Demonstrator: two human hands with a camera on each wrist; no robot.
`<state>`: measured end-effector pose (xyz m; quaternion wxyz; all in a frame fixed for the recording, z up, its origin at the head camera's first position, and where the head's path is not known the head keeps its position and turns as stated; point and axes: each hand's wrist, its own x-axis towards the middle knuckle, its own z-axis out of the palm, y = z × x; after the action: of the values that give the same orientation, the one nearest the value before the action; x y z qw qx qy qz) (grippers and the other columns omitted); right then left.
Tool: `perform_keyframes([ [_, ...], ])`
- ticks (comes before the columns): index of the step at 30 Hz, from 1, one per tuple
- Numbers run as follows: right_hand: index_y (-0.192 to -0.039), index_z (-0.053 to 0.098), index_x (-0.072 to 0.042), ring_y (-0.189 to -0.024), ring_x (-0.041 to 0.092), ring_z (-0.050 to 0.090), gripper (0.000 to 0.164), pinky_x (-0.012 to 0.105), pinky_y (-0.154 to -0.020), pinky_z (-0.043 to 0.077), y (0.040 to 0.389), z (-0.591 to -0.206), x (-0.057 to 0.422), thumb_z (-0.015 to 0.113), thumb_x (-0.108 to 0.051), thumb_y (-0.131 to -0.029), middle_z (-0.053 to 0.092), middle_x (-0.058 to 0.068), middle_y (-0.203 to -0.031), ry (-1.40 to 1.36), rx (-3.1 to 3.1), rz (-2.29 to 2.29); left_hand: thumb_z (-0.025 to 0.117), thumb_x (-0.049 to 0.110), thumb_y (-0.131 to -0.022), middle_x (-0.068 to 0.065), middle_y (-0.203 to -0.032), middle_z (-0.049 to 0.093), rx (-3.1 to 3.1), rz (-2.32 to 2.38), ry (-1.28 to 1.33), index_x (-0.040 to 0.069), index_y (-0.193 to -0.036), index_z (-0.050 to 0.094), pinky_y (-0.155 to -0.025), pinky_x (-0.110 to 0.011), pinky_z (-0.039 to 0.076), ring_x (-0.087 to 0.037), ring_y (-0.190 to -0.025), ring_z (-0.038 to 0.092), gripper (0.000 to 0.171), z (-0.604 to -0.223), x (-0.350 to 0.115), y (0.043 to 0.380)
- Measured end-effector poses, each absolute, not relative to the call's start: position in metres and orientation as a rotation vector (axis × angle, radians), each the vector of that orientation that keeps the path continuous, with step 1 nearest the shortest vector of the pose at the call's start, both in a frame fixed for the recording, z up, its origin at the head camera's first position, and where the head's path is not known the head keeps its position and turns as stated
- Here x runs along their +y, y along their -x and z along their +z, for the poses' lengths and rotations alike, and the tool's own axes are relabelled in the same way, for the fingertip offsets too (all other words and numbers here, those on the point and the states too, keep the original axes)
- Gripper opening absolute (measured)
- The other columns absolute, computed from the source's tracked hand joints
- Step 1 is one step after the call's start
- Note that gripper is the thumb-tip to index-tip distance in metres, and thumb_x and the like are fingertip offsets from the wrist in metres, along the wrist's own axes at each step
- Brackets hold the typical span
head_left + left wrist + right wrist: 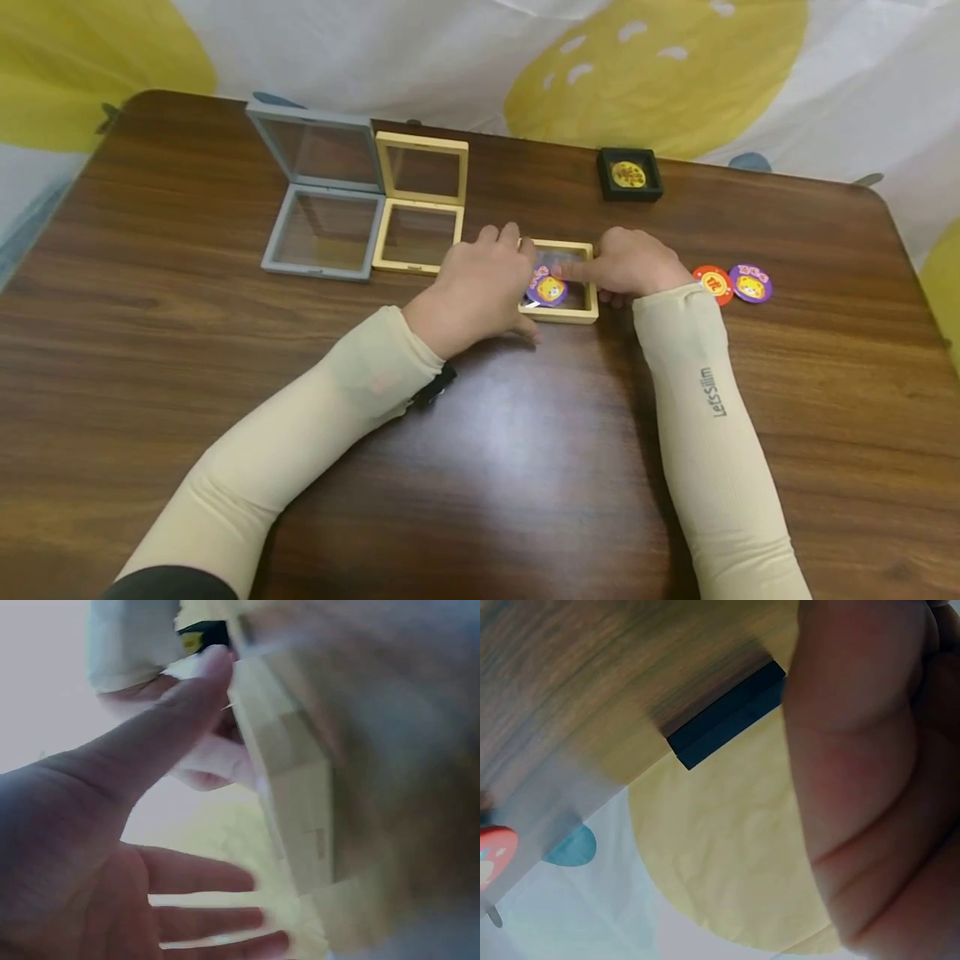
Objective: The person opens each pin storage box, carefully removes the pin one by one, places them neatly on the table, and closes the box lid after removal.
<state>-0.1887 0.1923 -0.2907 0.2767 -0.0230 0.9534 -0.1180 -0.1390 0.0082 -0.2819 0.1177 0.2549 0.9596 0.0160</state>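
Note:
A small pale-yellow display frame (pixel 570 317) lies on the table, with a round purple bear badge (pixel 550 289) within its outline. My left hand (pixel 480 283) is at its left end, covering that side. In the left wrist view, this hand's thumb and fingers are fairly straight beside the frame (pixel 292 780). My right hand (pixel 633 262) grips the frame's right end; its thumb reaches over the edge to the badge, and its other fingers bend at the outer side. The right wrist view shows mostly its palm side (pixel 862 772); its fingertips are hidden there.
Open grey (pixel 279 233) and yellow (pixel 380 237) display frames stand side by side at back left. A black frame (pixel 652 187) with a gold disc is at the back. Red (pixel 718 287) and purple (pixel 752 285) badges lie right of my right hand. Patterned cloth (pixel 420 50) hangs behind.

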Motion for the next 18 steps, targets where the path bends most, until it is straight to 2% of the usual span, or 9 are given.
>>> perform_keyframes([
  [2, -0.067, 0.064, -0.007, -0.049, 0.018, 0.057, 0.065, 0.033, -0.050, 0.044, 0.189, -0.289, 0.191, 0.058, -0.071, -0.075, 0.061, 0.005, -0.057, 0.077, 2.561, -0.305, 0.070, 0.069, -0.064, -0.019, -0.146, 0.039, 2.807, 0.034, -0.763, 0.002, -0.138, 0.044, -0.084, -0.047, 0.055, -0.033, -0.124, 0.045, 0.104, -0.284, 0.009, 0.140],
  [4, -0.067, 0.064, -0.007, -0.049, 0.018, 0.057, 0.066, 0.033, -0.050, 0.044, 0.190, -0.289, 0.190, 0.056, -0.072, -0.076, 0.062, 0.005, -0.057, 0.092, 2.559, -0.289, 0.068, 0.070, -0.065, -0.020, -0.152, 0.032, 2.799, -0.002, -0.795, 0.003, -0.138, 0.046, -0.089, -0.047, 0.053, -0.034, -0.128, 0.043, 0.101, -0.287, 0.009, 0.141],
  [9, -0.066, 0.063, -0.008, -0.050, 0.018, 0.057, 0.068, 0.034, -0.051, 0.044, 0.192, -0.287, 0.189, 0.052, -0.074, -0.077, 0.061, 0.004, -0.057, 0.117, 2.548, -0.266, 0.066, 0.064, -0.074, -0.023, -0.147, 0.039, 2.798, -0.077, -0.869, 0.007, -0.125, 0.062, -0.090, -0.044, 0.050, -0.032, -0.119, 0.053, 0.077, -0.294, 0.010, 0.144],
  [16, -0.074, 0.062, -0.005, -0.053, 0.021, 0.062, 0.083, 0.035, -0.058, 0.047, 0.192, -0.290, 0.193, 0.022, -0.077, -0.086, 0.064, 0.008, -0.063, 0.101, 2.555, -0.333, 0.066, 0.053, -0.082, -0.027, -0.145, 0.040, 2.769, -0.061, -0.899, 0.006, -0.113, 0.069, -0.091, -0.046, 0.050, -0.035, -0.116, 0.055, 0.056, -0.297, 0.013, 0.146],
  [18, -0.073, 0.063, -0.004, -0.052, 0.021, 0.062, 0.085, 0.036, -0.060, 0.046, 0.192, -0.292, 0.194, 0.019, -0.075, -0.087, 0.064, 0.009, -0.061, 0.095, 2.566, -0.329, 0.066, 0.051, -0.082, -0.027, -0.145, 0.040, 2.768, -0.057, -0.910, 0.006, -0.110, 0.070, -0.091, -0.046, 0.050, -0.035, -0.116, 0.055, 0.054, -0.297, 0.014, 0.146],
])
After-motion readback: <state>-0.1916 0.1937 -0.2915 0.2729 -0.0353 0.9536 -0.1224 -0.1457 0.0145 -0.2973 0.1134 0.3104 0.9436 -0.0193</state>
